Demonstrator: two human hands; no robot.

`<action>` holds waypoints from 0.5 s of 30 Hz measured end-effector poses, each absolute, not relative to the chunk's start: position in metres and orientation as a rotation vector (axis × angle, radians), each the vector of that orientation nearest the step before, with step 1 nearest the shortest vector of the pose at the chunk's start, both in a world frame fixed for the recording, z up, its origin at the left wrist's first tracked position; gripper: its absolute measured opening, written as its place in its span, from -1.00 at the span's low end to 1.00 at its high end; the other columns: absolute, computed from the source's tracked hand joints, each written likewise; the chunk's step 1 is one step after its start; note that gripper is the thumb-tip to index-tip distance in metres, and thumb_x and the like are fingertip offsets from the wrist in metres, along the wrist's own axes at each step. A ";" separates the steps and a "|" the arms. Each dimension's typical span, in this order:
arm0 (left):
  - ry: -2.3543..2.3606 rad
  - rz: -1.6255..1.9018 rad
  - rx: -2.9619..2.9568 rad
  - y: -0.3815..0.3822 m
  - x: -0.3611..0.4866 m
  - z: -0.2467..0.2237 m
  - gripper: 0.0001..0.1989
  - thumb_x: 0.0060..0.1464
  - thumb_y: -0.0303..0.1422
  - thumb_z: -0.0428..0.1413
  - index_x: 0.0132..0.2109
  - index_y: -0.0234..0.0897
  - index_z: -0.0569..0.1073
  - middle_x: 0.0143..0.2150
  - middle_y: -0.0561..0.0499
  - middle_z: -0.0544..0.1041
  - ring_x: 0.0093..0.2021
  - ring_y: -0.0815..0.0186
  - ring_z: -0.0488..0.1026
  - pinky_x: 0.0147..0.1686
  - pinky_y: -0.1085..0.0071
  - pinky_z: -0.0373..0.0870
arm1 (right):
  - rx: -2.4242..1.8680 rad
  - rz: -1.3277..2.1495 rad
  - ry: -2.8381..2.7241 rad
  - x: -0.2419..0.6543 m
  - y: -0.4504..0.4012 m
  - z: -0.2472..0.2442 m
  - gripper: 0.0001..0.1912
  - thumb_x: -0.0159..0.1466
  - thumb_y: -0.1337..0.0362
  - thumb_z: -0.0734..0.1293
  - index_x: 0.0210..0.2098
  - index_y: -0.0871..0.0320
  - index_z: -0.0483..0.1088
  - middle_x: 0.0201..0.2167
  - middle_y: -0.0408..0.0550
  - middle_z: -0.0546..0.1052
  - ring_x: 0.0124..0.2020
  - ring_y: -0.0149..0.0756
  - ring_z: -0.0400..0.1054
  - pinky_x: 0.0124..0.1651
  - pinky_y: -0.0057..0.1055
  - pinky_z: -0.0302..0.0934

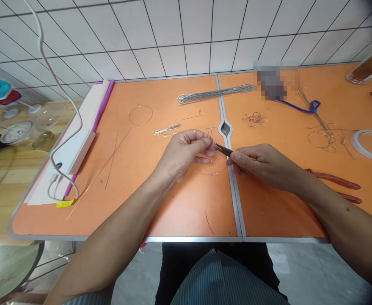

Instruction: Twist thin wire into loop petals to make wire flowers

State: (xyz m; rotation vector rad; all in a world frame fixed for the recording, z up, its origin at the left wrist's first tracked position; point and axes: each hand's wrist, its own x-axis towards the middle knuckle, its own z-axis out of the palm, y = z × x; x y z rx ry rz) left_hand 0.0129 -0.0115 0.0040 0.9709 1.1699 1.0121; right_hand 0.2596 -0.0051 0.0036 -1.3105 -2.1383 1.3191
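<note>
A thin, looped wire (pixel 209 175) is pinched by the left hand (pixel 188 148) over the orange worktop (pixel 186 214), its curve bowing toward the person. The right hand (pixel 257 163) grips dark, slender-nosed pliers (pixel 224 150); their long axis runs left-right, nose pointing left and slightly away.

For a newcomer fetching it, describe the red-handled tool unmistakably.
On the orange table, look right of the seam. Below the white ring, partly hidden by the right forearm, lies the tool; its red handles set it apart from the dark-tipped pliers in the right hand.
</note>
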 end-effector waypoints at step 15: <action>1.134 0.993 0.947 -0.012 0.013 0.001 -0.82 0.18 -0.28 0.37 -0.29 -0.30 0.61 -0.26 -0.06 0.70 -0.34 0.33 0.64 -0.41 0.48 0.60 | -1.204 1.558 -1.923 0.258 -0.007 0.008 -0.34 0.53 -0.32 0.23 -0.25 0.10 0.60 -0.48 -0.10 0.54 -0.48 -0.33 0.33 -0.36 -0.33 0.20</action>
